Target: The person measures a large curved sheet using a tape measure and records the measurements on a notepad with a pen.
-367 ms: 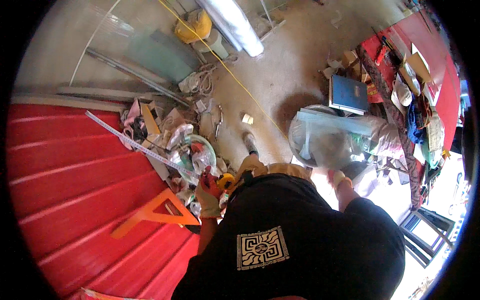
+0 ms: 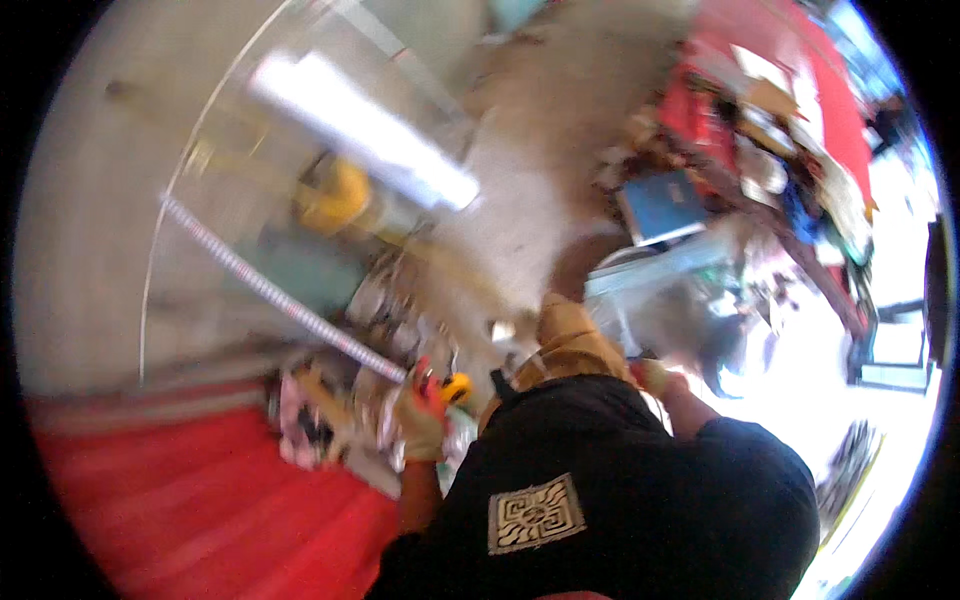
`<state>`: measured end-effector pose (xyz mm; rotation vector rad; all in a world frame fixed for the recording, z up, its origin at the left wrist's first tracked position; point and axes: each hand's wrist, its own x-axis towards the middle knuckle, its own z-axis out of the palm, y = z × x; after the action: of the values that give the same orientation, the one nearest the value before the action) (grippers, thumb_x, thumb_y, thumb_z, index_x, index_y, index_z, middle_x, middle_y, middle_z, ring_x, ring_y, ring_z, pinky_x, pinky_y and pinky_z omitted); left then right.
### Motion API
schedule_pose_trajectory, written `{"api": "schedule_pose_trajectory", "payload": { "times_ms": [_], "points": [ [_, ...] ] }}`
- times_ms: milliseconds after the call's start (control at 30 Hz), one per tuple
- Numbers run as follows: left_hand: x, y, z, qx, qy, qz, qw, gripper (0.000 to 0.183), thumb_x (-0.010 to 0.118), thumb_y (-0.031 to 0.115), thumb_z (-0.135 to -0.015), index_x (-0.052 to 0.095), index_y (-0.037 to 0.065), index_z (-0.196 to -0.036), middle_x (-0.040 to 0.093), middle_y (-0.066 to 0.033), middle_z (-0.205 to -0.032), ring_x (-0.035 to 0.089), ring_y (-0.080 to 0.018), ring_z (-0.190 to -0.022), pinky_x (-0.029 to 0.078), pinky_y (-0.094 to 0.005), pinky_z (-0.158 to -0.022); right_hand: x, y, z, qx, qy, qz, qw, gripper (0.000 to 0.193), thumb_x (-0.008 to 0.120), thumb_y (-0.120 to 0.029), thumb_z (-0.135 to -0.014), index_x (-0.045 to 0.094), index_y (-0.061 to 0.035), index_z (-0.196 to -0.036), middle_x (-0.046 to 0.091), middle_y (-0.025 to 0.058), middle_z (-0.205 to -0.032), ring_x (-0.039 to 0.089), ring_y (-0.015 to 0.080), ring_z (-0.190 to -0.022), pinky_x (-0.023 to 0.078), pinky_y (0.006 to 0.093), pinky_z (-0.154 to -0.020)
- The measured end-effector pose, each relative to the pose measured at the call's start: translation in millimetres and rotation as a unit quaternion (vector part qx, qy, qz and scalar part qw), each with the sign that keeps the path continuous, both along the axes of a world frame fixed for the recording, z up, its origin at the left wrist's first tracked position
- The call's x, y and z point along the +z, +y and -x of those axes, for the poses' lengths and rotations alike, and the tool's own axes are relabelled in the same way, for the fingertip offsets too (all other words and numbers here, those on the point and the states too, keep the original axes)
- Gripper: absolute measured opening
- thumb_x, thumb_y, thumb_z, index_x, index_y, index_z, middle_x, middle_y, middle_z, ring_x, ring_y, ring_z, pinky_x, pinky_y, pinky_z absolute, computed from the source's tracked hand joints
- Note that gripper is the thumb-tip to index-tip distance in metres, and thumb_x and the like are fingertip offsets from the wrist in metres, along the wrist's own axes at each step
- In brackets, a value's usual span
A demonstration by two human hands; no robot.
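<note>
A tape measure with a yellow case is gripped in my left hand, which wears a pale glove with red on the fingers. Its white blade sticks out a long way up and to the left, past the scrap pile, its far end over the grey area at the left. My right hand, also gloved, hangs beside my right hip, close to the bright area. Its fingers are blurred and partly hidden, so what they do is unclear.
Red ribbed sheeting lies at lower left, with a heap of scraps along its edge. Ahead are a silvery roll and a yellow object. A blue box and a cluttered red table stand to the right.
My body has turned and stepped forward, so the scene has shifted and blurred. The tape blade now points over the grey area instead of the red sheeting. My left hand still holds the tape measure.
</note>
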<state>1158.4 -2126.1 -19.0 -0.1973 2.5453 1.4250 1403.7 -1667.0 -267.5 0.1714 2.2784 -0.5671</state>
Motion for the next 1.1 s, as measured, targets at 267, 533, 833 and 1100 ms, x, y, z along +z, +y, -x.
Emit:
{"api": "schedule_pose_trajectory", "payload": {
  "times_ms": [267, 533, 833, 1100],
  "points": [
    [-42, 98, 192, -0.106, 0.017, 0.005, 0.994, 0.044, 0.064, -0.003, -0.104, 0.067, -0.001, -0.148, 0.078, -0.0103, -0.118, 0.072, -0.0175, -0.102, 0.059, -0.033, -0.092, -45, 43, 165, -0.191, -0.108, 0.03, 0.975, 0.039, 0.071, -0.043, -0.099, 0.081, -0.009, -0.115, 0.081, 0.0155, -0.12, 0.077, 0.0395, -0.114, 0.057, 0.052, -0.092],
    [-52, 204, 431, -0.241, 0.097, 0.014, 0.966, 0.039, 0.057, 0.021, -0.111, 0.069, 0.003, -0.144, 0.07, -0.0071, -0.087, 0.063, -0.0206, -0.076, 0.055, -0.0362, -0.076, -31, 215, 421, -0.089, -0.03, -0.021, 0.995, 0.041, 0.064, -0.035, -0.105, 0.076, -0.0159, -0.139, 0.08, 0.014, -0.128, 0.075, 0.0385, -0.113, 0.058, 0.0506, -0.096],
    [-51, 330, 628, -0.321, 0.083, 0.057, 0.942, 0.034, 0.059, 0.022, -0.112, 0.073, 0.008, -0.14, 0.076, -0.0052, -0.087, 0.07, -0.0148, -0.079, 0.058, -0.0346, -0.077, 94, 232, 589, -0.5, 0.144, 0.061, 0.852, 0.058, 0.06, -0.055, -0.104, 0.078, -0.0024, -0.124, 0.079, 0.0278, -0.114, 0.076, 0.0457, -0.111, 0.058, 0.0527, -0.095],
    [-45, 531, 793, -0.447, 0.108, -0.047, 0.887, 0.032, 0.065, 0.016, -0.11, 0.074, 0.007, -0.139, 0.078, -0.0078, -0.089, 0.074, -0.016, -0.083, 0.06, -0.0337, -0.082, -21, 178, 434, -0.448, -0.215, -0.009, 0.868, 0.051, 0.056, -0.05, -0.107, 0.077, -0.0085, -0.129, 0.076, 0.0207, -0.132, 0.073, 0.0403, -0.119, 0.056, 0.0535, -0.098]
  ]
}}
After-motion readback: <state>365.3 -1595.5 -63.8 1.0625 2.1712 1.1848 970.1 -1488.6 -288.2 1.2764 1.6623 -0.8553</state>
